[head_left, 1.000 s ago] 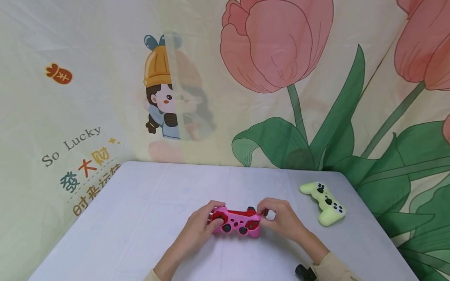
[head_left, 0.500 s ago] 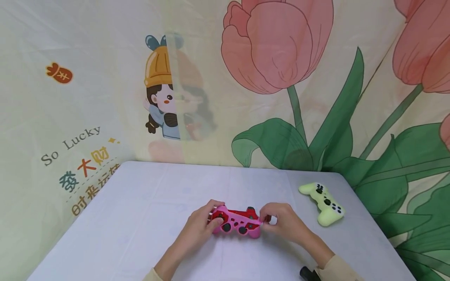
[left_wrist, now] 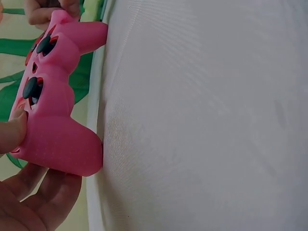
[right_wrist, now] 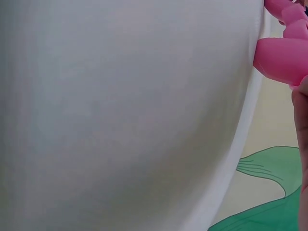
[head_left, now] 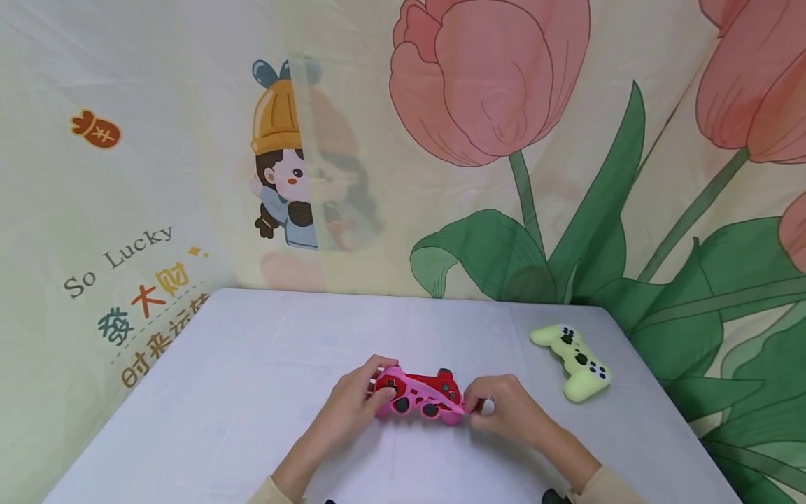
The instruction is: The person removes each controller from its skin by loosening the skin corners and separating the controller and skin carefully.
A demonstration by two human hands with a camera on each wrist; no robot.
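Observation:
A red game controller (head_left: 448,384) sits partly inside a pink silicone cover (head_left: 408,386) near the middle of the table. My left hand (head_left: 352,397) grips its left end, thumb on the front face near a black stick. At the other end, my right hand (head_left: 508,407) pinches the cover's edge, which is stretched down slantwise, so the controller's upper right face lies bare. In the left wrist view, pink material (left_wrist: 57,101) still wraps both handles, and two black thumbsticks poke through. The right wrist view catches only a pink handle (right_wrist: 284,57) and part of the right hand.
A pale green game controller (head_left: 576,364) lies at the back right of the white-covered table (head_left: 283,343). Behind the table hangs a curtain (head_left: 359,140) printed with tulips and a cartoon figure. A small black object (head_left: 555,496) shows by the right sleeve.
My right hand has pulled the cover's right edge downward, baring more of the red controller's right face. My left hand keeps its grip. The view has shifted slightly.

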